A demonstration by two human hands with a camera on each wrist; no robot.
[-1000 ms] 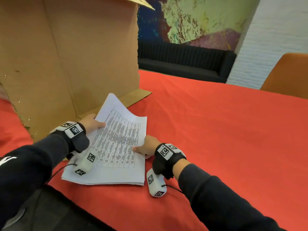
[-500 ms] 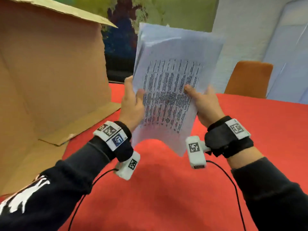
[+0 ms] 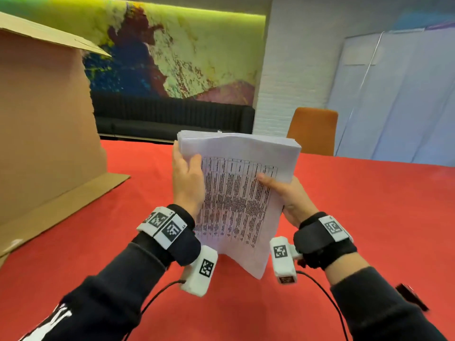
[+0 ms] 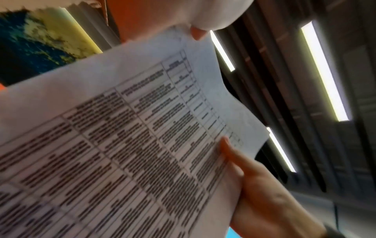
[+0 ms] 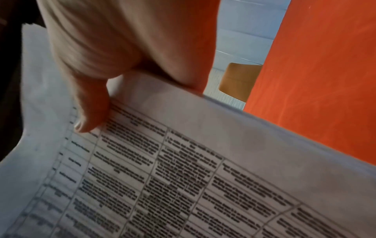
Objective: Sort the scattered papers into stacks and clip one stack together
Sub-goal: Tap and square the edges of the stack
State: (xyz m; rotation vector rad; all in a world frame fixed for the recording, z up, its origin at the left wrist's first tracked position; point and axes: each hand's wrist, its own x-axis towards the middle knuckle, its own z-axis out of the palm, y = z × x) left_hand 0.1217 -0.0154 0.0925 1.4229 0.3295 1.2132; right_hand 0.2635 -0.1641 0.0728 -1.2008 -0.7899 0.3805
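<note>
You have one stack of printed papers [image 3: 236, 193] gathered and raised upright above the red counter [image 3: 369, 217], your left hand [image 3: 188, 180] and right hand [image 3: 288, 198] each pinching a side edge; squaring, setting down and clipping remain, with no clip in view

Painted mural wall [image 3: 172, 52], dark sofa [image 3: 172, 116], orange chair [image 3: 312, 129], white brick wall [image 3: 295, 70]
</note>
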